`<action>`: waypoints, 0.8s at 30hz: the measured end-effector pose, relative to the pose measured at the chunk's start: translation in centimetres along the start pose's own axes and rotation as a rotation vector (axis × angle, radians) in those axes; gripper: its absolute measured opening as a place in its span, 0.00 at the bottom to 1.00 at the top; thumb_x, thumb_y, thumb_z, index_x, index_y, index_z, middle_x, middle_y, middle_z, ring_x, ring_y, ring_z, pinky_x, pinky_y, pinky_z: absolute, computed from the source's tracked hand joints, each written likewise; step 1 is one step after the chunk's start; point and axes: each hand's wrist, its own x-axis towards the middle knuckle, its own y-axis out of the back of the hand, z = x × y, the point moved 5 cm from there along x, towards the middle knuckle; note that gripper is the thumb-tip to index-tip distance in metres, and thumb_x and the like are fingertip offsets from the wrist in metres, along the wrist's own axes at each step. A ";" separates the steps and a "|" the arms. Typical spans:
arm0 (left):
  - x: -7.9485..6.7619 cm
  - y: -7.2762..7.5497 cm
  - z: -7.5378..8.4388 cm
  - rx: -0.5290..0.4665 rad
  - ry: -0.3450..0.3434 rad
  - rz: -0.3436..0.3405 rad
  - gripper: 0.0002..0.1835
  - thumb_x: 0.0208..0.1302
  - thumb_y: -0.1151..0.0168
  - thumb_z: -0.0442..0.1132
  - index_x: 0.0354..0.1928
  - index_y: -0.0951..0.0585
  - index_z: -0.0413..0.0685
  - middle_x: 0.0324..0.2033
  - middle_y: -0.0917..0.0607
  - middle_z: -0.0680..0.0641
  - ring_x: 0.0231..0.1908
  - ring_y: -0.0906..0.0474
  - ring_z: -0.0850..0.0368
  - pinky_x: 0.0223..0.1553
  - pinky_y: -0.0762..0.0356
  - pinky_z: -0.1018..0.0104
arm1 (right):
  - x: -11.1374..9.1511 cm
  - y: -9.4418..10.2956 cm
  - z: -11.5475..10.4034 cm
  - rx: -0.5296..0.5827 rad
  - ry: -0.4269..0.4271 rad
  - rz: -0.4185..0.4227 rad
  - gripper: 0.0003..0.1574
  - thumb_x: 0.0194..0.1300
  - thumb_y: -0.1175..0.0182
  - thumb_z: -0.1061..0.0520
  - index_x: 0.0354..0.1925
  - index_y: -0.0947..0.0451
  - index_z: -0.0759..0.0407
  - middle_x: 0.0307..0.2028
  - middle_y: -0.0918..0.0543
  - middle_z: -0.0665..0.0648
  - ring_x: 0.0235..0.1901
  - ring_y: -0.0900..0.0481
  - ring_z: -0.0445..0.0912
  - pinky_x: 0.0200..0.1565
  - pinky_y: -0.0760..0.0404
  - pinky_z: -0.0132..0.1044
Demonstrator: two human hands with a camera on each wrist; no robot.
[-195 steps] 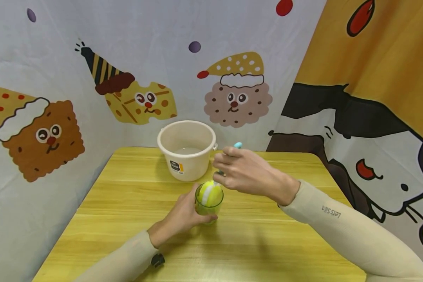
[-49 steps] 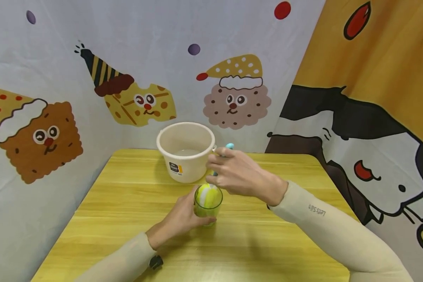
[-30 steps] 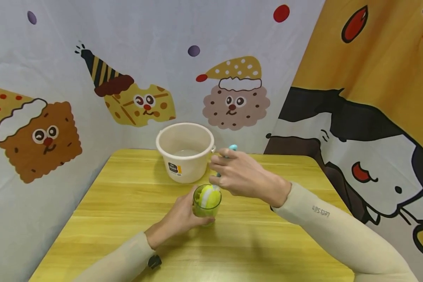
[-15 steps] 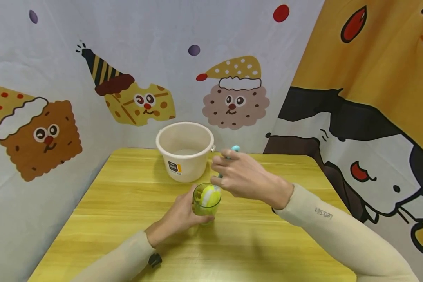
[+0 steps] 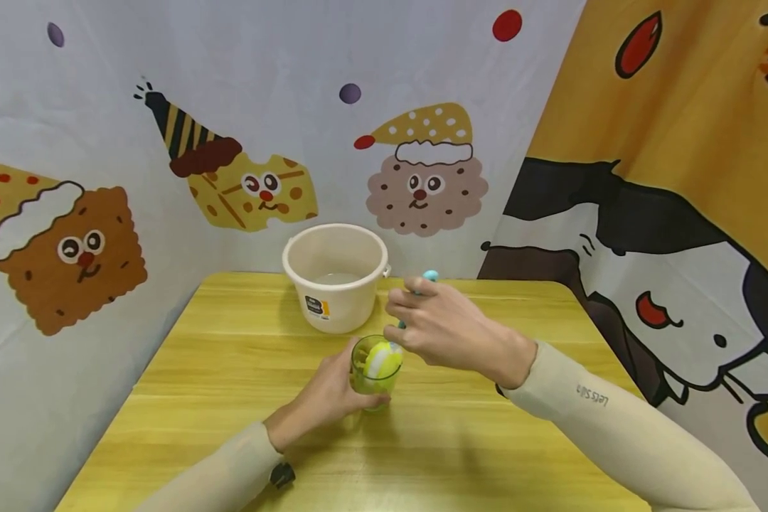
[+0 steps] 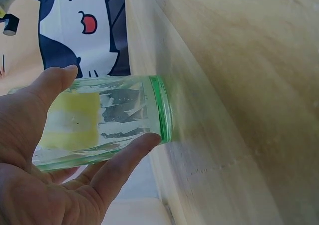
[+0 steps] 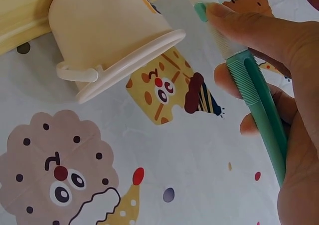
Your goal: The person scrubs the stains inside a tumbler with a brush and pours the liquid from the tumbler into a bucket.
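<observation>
L hand (image 5: pixel 329 391) has thumb & fingers curled round a glass (image 5: pixel 377 387) just below ctr of the head view. R hand (image 5: pixel 448 326), a bit right of ctr, pinches a blue-green brush (image 7: pixel 256 103) btwn thumb & fingers. Its yellow sponge (image 5: pixel 381 361) is in the glass. Near ctr, a pail (image 5: pixel 352 306) stands on the table (image 5: pixel 461 441), w/ a pic cloth (image 5: pixel 249 43) behind.
</observation>
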 end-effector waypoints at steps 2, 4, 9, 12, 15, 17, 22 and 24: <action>0.0 0.0 0.0 -0.002 0.002 0.000 0.48 0.58 0.05 0.51 0.75 0.25 0.56 0.59 0.07 0.51 0.58 0.08 0.55 0.60 0.08 0.57 | 0.0 0.0 0.0 -0.002 0.000 -0.002 0.15 0.61 0.20 0.54 0.30 0.18 0.43 0.31 0.18 0.47 0.41 0.26 0.48 0.59 0.27 0.41; 0.1 0.1 0.0 -0.006 0.004 -0.003 0.48 0.58 0.05 0.51 0.75 0.25 0.56 0.60 0.07 0.51 0.59 0.08 0.54 0.61 0.08 0.57 | 0.0 0.1 -0.1 -0.002 0.000 -0.009 0.15 0.61 0.19 0.54 0.30 0.18 0.43 0.31 0.18 0.47 0.41 0.26 0.48 0.59 0.27 0.41; 0.2 0.0 0.1 -0.012 0.007 -0.016 0.48 0.58 0.05 0.52 0.75 0.26 0.56 0.60 0.07 0.52 0.58 0.09 0.55 0.60 0.09 0.59 | 0.2 0.4 -0.3 -0.003 -0.001 -0.023 0.14 0.60 0.18 0.54 0.31 0.16 0.42 0.33 0.17 0.46 0.42 0.25 0.48 0.59 0.26 0.40; 0.1 0.0 0.0 -0.018 0.009 -0.025 0.48 0.59 0.06 0.51 0.75 0.26 0.56 0.59 0.08 0.53 0.55 0.09 0.58 0.57 0.09 0.62 | 0.4 0.5 -0.6 -0.017 0.009 -0.019 0.12 0.60 0.19 0.54 0.32 0.14 0.41 0.35 0.15 0.46 0.43 0.22 0.47 0.59 0.25 0.40; 0.0 0.1 0.0 -0.030 0.013 -0.031 0.47 0.59 0.06 0.49 0.74 0.26 0.55 0.58 0.08 0.54 0.53 0.10 0.59 0.55 0.10 0.64 | 0.6 0.7 -0.8 -0.030 0.019 -0.010 0.11 0.61 0.20 0.55 0.34 0.13 0.40 0.36 0.14 0.46 0.44 0.20 0.46 0.61 0.25 0.39; 0.0 0.1 0.0 -0.030 0.006 -0.028 0.47 0.59 0.06 0.49 0.74 0.26 0.54 0.58 0.08 0.53 0.53 0.10 0.59 0.55 0.10 0.64 | 0.7 0.7 -0.9 -0.037 0.021 -0.005 0.11 0.61 0.21 0.55 0.34 0.13 0.39 0.36 0.14 0.46 0.45 0.20 0.46 0.61 0.25 0.39; 0.0 0.2 0.1 -0.026 0.004 -0.026 0.47 0.59 0.06 0.50 0.74 0.25 0.55 0.58 0.08 0.53 0.53 0.10 0.60 0.55 0.10 0.64 | 0.9 0.9 -1.0 -0.043 0.027 0.001 0.12 0.59 0.22 0.56 0.34 0.15 0.40 0.36 0.16 0.46 0.45 0.21 0.46 0.61 0.25 0.39; 0.0 0.2 0.1 -0.025 0.007 -0.027 0.46 0.59 0.06 0.50 0.74 0.25 0.56 0.58 0.08 0.53 0.53 0.10 0.60 0.55 0.10 0.64 | 1.0 0.9 -1.1 -0.042 0.030 0.004 0.12 0.58 0.22 0.56 0.34 0.16 0.40 0.36 0.17 0.46 0.45 0.21 0.46 0.61 0.26 0.38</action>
